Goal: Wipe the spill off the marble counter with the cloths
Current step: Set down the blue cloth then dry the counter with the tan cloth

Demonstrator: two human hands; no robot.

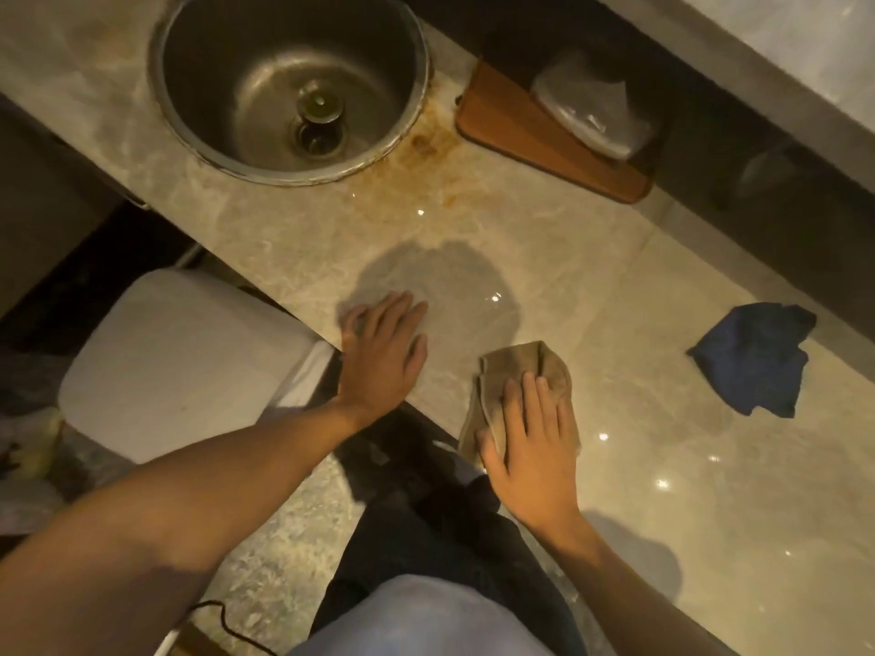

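The beige marble counter [592,258] runs diagonally through the view. My right hand [530,447] presses flat on a crumpled tan cloth [530,366] near the counter's front edge. My left hand [383,348] rests flat on the bare marble to the left of it, fingers apart, holding nothing. A clear wet film [478,295] shines on the marble just beyond both hands. A brownish stain [426,153] spreads beside the sink rim. A dark blue cloth [753,362] lies bunched on the counter to the right, apart from both hands.
A round steel sink [289,82] with a drain plug is set into the counter at the back left. A wooden tray [544,134] carrying a plastic-wrapped item sits at the back. A white bin lid [180,362] stands below the counter's edge, left.
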